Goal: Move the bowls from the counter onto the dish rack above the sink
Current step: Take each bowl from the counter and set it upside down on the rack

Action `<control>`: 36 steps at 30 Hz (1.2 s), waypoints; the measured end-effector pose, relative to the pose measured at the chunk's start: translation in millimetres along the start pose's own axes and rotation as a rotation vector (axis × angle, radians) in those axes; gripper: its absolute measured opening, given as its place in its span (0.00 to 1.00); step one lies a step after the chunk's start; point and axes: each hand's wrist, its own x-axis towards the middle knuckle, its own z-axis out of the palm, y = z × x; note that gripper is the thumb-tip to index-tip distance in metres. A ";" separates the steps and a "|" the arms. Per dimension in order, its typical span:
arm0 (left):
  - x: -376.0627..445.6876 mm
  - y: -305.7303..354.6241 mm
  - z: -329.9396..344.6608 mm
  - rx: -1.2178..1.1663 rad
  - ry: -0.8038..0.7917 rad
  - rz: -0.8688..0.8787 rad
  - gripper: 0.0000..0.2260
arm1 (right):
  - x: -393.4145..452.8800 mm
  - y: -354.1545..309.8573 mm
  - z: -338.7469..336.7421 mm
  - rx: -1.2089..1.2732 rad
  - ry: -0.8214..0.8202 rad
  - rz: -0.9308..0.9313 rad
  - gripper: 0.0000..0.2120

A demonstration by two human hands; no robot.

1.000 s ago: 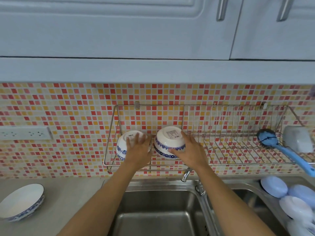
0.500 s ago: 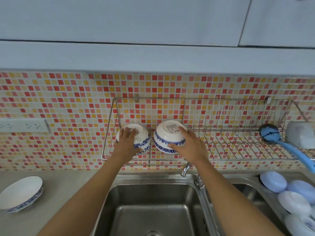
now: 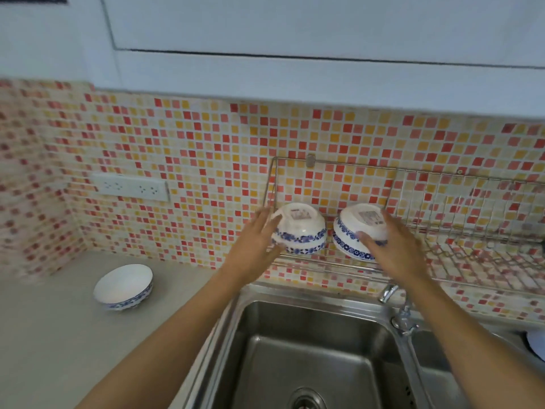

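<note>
Two white bowls with blue flower bands sit upside down at the left end of the wire dish rack [image 3: 472,199]: a left bowl [image 3: 303,228] and a right bowl [image 3: 352,231]. My left hand [image 3: 255,246] has its fingers spread at the left bowl's left edge and holds nothing. My right hand [image 3: 392,246] lies over the right bowl's front right side, fingers apart, thumb against its band. A third bowl [image 3: 124,286] of the same pattern stands upright on the grey counter [image 3: 59,349], to the left.
A steel sink [image 3: 309,349] lies under the rack, with a tap [image 3: 389,292] at its back right. A white socket strip [image 3: 131,187] is on the tiled wall. White cabinets hang overhead. A pale dish edge [image 3: 535,343] shows at far right.
The view has swung left and down. My left hand has slid off the left bowl to its left edge. Both bowls stay on the rack.
</note>
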 end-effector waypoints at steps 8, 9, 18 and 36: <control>-57.8 -148.2 -66.7 -0.052 0.113 -0.194 0.26 | -70.0 -208.8 88.9 0.384 0.132 -0.287 0.26; -65.7 -176.1 -73.6 -0.069 0.129 -0.249 0.26 | -82.2 -237.9 107.8 0.401 0.107 -0.333 0.25; -146.4 -374.0 -60.5 -0.287 0.039 -0.789 0.28 | -140.0 -367.6 311.1 0.422 -0.511 -0.084 0.26; -149.2 -448.8 4.1 -0.482 -0.153 -1.057 0.21 | -162.5 -392.8 459.9 0.815 -0.805 0.818 0.24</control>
